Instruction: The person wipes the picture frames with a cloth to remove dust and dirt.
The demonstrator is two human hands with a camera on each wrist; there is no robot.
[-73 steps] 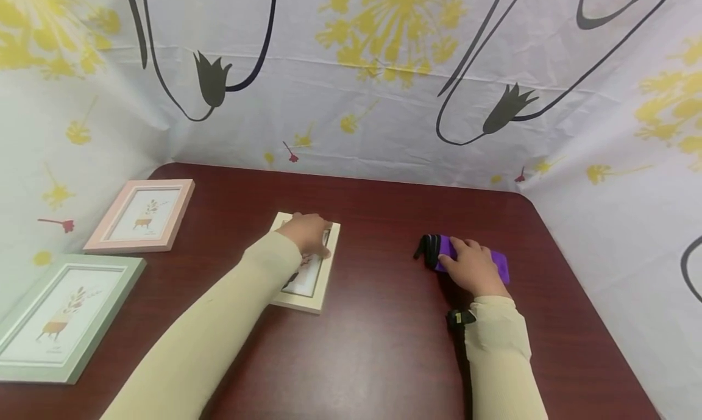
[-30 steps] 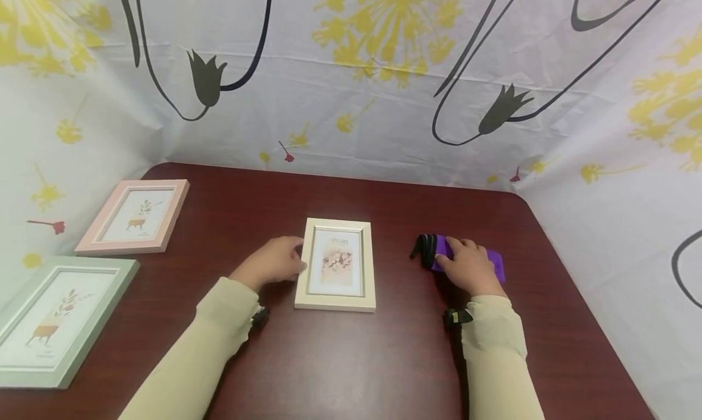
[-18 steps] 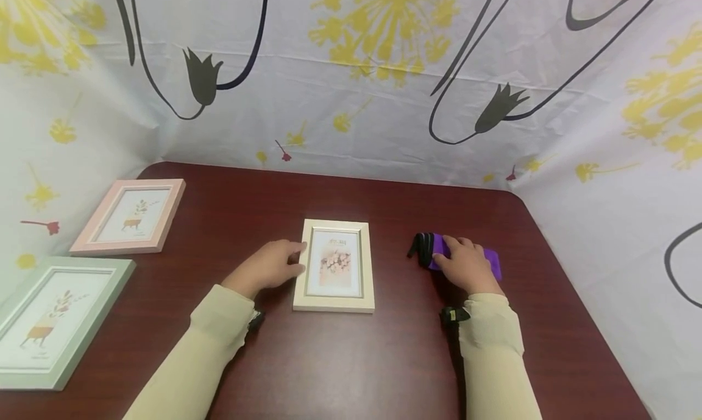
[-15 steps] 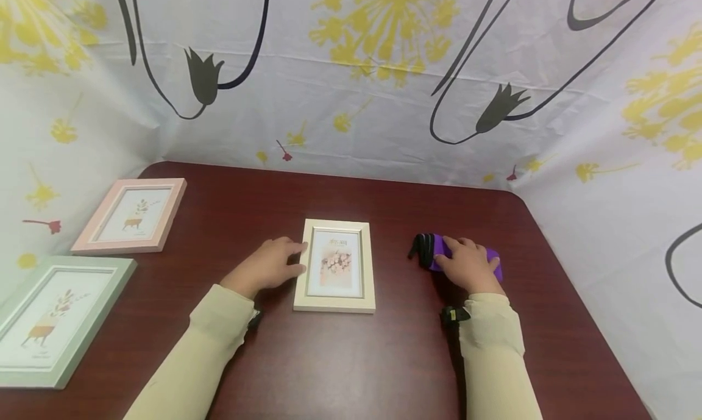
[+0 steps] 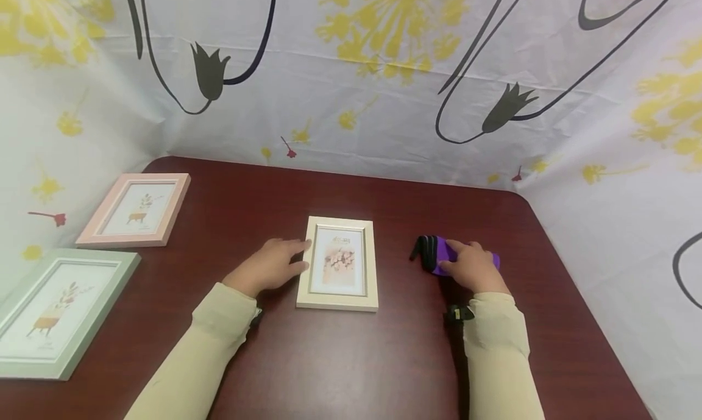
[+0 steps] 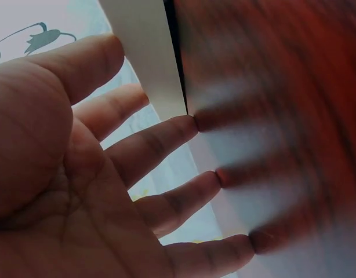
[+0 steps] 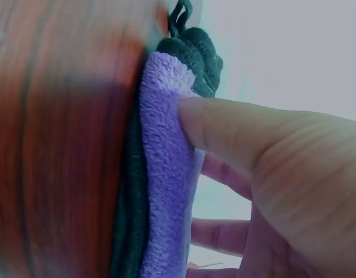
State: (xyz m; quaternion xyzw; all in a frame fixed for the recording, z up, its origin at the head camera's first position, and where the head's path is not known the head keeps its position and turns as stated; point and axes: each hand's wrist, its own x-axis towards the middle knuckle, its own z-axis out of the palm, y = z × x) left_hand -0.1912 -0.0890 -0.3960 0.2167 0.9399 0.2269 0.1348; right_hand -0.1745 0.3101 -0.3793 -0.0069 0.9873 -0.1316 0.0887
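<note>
A cream picture frame (image 5: 303,280) with a flower print lies flat near the middle of the table. At its left edge my left hand (image 5: 270,266) touches the rim with thumb and index finger; in the left wrist view the fingers are spread and fairly straight, several tips on the tabletop. My right hand (image 5: 476,267) rests over a purple fleecy bundle (image 5: 445,253) with black cord-like loops at one end. In the right wrist view the thumb lies against the fleece (image 7: 166,150) and the other fingers reach over its far side, their tips hidden.
A pink picture frame (image 5: 120,244) and a larger green one (image 5: 101,322) lie along the left side of the dark red table (image 5: 351,365). A white curtain (image 5: 373,145) with floral print borders the back and both sides.
My left hand has moved from over the cream frame to its left edge. The frame now lies farther right and straighter. My right hand has stayed on the purple bundle, its fingers shifting slightly.
</note>
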